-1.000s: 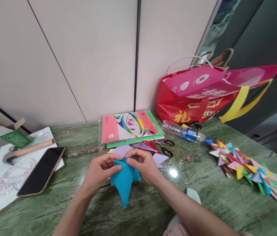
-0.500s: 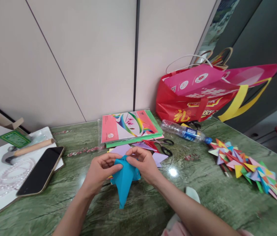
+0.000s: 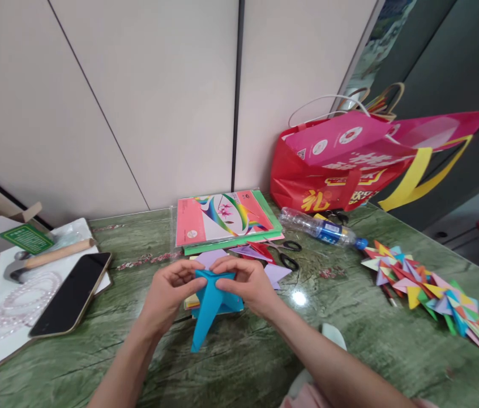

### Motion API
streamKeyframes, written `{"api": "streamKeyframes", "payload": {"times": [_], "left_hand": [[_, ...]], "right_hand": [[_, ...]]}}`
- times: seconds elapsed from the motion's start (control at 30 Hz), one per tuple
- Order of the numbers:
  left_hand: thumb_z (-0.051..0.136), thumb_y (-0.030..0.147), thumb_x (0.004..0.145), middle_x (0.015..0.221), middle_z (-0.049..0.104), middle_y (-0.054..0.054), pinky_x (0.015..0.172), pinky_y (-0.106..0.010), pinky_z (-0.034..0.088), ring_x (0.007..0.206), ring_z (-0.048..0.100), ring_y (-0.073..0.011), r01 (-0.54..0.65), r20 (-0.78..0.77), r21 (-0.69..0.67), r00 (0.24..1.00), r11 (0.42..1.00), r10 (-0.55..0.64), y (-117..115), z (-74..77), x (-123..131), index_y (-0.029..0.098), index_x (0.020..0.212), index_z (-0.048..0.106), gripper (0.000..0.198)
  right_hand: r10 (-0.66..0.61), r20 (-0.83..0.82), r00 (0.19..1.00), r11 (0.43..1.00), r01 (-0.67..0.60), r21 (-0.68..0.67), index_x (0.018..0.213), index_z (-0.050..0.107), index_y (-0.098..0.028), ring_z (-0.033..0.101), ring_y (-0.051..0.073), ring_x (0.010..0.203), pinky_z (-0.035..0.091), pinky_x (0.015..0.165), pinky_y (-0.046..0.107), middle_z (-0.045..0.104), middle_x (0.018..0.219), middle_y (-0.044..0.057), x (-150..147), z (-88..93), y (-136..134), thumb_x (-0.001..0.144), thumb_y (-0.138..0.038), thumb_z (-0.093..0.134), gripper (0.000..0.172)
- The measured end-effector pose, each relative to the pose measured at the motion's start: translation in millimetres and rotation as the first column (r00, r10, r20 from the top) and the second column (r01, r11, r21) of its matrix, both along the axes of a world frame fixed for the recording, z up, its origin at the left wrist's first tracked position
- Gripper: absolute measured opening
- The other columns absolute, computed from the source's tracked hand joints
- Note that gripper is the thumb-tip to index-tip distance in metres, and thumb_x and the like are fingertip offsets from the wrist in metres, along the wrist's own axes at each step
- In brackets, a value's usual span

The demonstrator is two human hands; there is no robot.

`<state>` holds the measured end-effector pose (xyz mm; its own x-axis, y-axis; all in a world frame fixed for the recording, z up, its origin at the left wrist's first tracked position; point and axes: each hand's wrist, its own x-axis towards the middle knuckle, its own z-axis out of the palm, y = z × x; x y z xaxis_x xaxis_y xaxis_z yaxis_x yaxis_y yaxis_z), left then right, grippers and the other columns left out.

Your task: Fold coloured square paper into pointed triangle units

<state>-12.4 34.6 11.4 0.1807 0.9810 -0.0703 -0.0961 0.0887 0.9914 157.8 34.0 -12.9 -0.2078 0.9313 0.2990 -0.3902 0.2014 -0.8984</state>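
Observation:
A sheet of blue origami paper (image 3: 208,314), partly folded, is pinched along its upper edge by both hands. My left hand (image 3: 174,292) is closed on its left corner, thumb in front. My right hand (image 3: 246,283) grips the right side the same way, and the fingertips behind the paper are partly hidden. A narrow pointed flap hangs down toward me, slanting left. Under the held piece lies a small stack of coloured paper (image 3: 191,301), mostly covered. Purple paper pieces (image 3: 277,274) rest just beyond my right hand.
Black-handled scissors (image 3: 288,260) and a packet of coloured paper (image 3: 222,218) lie behind. A plastic bottle (image 3: 320,228), a red bag (image 3: 299,175) and folded multicoloured paper pieces (image 3: 426,289) are at right. Leftward are a phone (image 3: 72,294), a hammer (image 3: 59,254), beads (image 3: 14,306) and an opened box (image 3: 25,232).
The blue paper's upper edge has been spread wider and flatter between the fingers. Its hanging point has swung left, and my right hand has shifted slightly.

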Motion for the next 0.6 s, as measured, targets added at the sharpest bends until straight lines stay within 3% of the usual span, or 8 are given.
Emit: {"api": "streamKeyframes", "payload": {"times": [0.2, 0.4, 0.6], "left_hand": [[0.075, 0.022, 0.059, 0.07, 0.065, -0.002, 0.062, -0.023, 0.047, 0.067, 0.058, -0.0141, -0.074, -0.122, 0.134, 0.988, 0.988, 0.091, -1.1, 1.0, 3.4, 0.015, 0.072, 0.067, 0.017], [0.072, 0.02, 0.062, 0.071, 0.063, -0.004, 0.065, -0.026, 0.047, 0.072, 0.058, -0.0174, -0.033, -0.181, 0.312, 0.979, 0.949, 0.094, -3.9, 8.3, 6.8, 0.015, 0.064, 0.064, 0.009], [0.071, 0.021, 0.064, 0.066, 0.061, -0.003, 0.06, -0.024, 0.045, 0.064, 0.056, -0.0148, -0.027, -0.252, 0.343, 0.96, 0.939, 0.12, -7.2, 9.3, 7.3, 0.016, 0.062, 0.064, 0.009]], "right_hand": [[-0.013, -0.004, 1.0, 0.999, 0.013, -0.052, 0.074, 0.072, -0.024, 0.06, 0.018, 0.086, 0.048, 0.08, 0.033, 0.068, 0.083, 0.003, -1.2, 1.1, -0.7, 0.062, -0.027, 0.075, 0.013], [-0.031, 0.043, 0.999, 0.989, 0.037, -0.144, 0.073, 0.071, -0.023, 0.061, 0.017, 0.076, 0.051, 0.071, 0.031, 0.069, 0.078, 0.002, -1.6, 2.0, -2.1, 0.059, -0.03, 0.076, 0.016], [-0.016, 0.077, 0.997, 0.979, 0.032, -0.203, 0.074, 0.071, -0.021, 0.061, 0.015, 0.067, 0.052, 0.063, 0.027, 0.068, 0.073, 0.001, -2.4, 2.4, -2.5, 0.058, -0.028, 0.076, 0.018]]}}
